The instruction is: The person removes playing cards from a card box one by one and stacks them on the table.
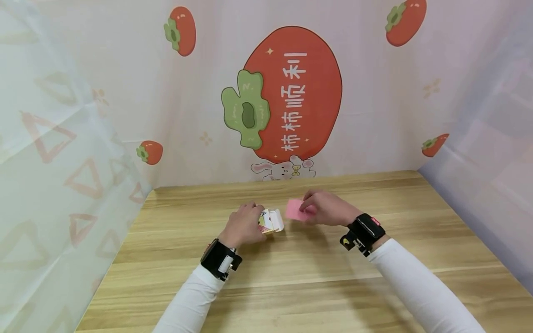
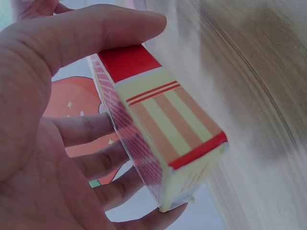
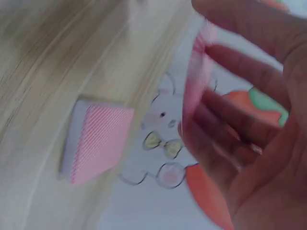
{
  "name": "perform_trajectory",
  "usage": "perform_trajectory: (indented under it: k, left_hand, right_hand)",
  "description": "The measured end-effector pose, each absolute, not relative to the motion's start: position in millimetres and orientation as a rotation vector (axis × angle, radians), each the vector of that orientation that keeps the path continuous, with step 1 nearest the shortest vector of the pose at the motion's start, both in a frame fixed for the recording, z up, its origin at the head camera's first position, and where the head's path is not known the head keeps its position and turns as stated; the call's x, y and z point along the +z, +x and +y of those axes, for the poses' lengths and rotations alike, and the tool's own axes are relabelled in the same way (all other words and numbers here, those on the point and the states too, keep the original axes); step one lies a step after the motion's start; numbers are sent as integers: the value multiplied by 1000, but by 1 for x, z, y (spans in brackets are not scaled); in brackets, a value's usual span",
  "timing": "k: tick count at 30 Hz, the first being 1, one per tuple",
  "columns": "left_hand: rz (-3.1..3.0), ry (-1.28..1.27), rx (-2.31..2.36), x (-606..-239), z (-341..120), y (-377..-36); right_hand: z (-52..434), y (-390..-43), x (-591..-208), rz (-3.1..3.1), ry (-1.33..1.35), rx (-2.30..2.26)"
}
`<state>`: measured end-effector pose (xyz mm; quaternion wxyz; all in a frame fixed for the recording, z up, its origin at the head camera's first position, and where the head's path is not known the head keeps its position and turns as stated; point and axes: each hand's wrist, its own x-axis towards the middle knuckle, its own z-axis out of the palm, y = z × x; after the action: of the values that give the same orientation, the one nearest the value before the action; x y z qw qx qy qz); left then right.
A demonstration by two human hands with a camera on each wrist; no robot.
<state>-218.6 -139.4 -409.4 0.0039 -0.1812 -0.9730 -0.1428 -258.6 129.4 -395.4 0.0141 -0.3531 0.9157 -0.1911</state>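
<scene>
In the head view my left hand (image 1: 245,225) holds a playing card box (image 1: 269,221), its white end flap standing open toward the right. The left wrist view shows the striped red and cream end of the box (image 2: 172,120), between the thumb above and the fingers below. My right hand (image 1: 329,208) holds a thin pink card (image 1: 294,210), slightly blurred, just right of the box. Seen edge-on in the right wrist view, the pink card (image 3: 197,76) lies against the fingers. Whether it is one card or several, I cannot tell.
A pink striped block (image 3: 103,141) with a grey side, like a deck of cards, rests on the wooden table (image 1: 287,291). In the head view I cannot make it out. A cloth printed with persimmons (image 1: 308,97) hangs behind the table, with more cloth at both sides.
</scene>
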Motion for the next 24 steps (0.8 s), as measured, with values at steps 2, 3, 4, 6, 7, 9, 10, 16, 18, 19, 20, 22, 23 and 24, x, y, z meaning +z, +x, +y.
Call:
perform_trajectory:
  k: [2,3,4,6,7,9,10,16,18,19,20,22,23,24]
  left_hand:
    - [-3052,-557,-443,-410,-140,-219]
    - [-3055,-551,-442,-411,-140,-219]
    - [-3056,-548,-439,-411,-140,-219]
    - [-3059,-546,-434,-411,-140,-219]
    - [-3059,-546,-431,-411,-139,-219]
    - [-3059,-546,-430,-411,-139,-219]
    - [-3060,-546,-429,-411,-139,-219]
    - [-3068,-550,-431,-412,-137,-218]
    - [-3070,-553,-430,-412,-137,-218]
    - [-3072,-554,-432,-412,-137,-218]
    - [-3072,-556,-431,-413,-137,-218]
    - [-3074,-557,-433,-413,-136,-219]
    - [-3075,-557,-434,-413,-136,-219]
    - [-3076,-557,-435,-413,-136,-219]
  right_hand:
    - [135,-264,-398,2910,-1006,-613]
    - [137,-265,-400,2939,-951,-620]
    - [138,-267,-401,2963,-892,-628]
    - [140,-270,-406,3007,-795,-635]
    - [141,-271,-408,3026,-751,-637]
    - [142,-273,-413,3066,-676,-646]
    - [142,-274,-416,3080,-641,-651]
    - [141,-279,-429,3163,-466,-623]
    - [141,-281,-432,3170,-438,-615]
    - [141,-282,-433,3170,-429,-618]
    - [140,-282,-434,3174,-425,-615]
    - [140,-283,-435,3175,-423,-616]
    - [140,-284,-436,3177,-428,-610]
    - [140,-284,-437,3180,-431,-604]
